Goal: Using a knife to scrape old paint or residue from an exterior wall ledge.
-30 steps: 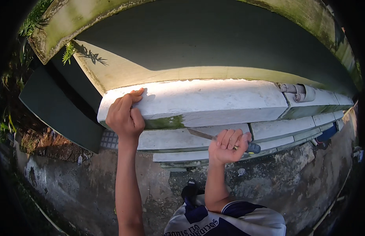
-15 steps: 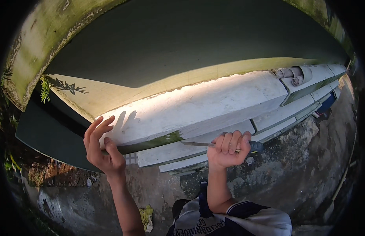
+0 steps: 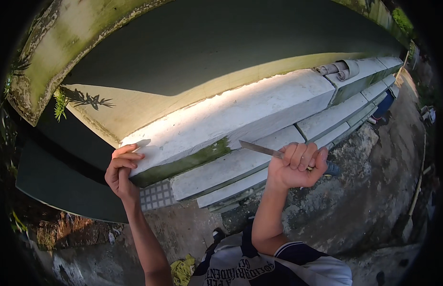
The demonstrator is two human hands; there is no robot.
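The right hand (image 3: 297, 168) is fisted around a flat steel-bladed knife (image 3: 262, 150). The left hand (image 3: 122, 170) curls on the end of the white mossy concrete ledge (image 3: 240, 112). Scraping the green moss strip (image 3: 183, 163) looks underway; next calls for laying the blade flat against it.

I note hard sunlight glaring on the white ledge (image 3: 240, 112); deep shade on the wall toward twelve o'clock. Plant shadow (image 3: 85, 99) at ten o'clock. Fisheye bending, black vignette at rim; focus sharp.

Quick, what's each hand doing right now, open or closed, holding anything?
Left hand: fingers curled over the end of the white concrete ledge, gripping it.
Right hand: closed in a fist around a knife.
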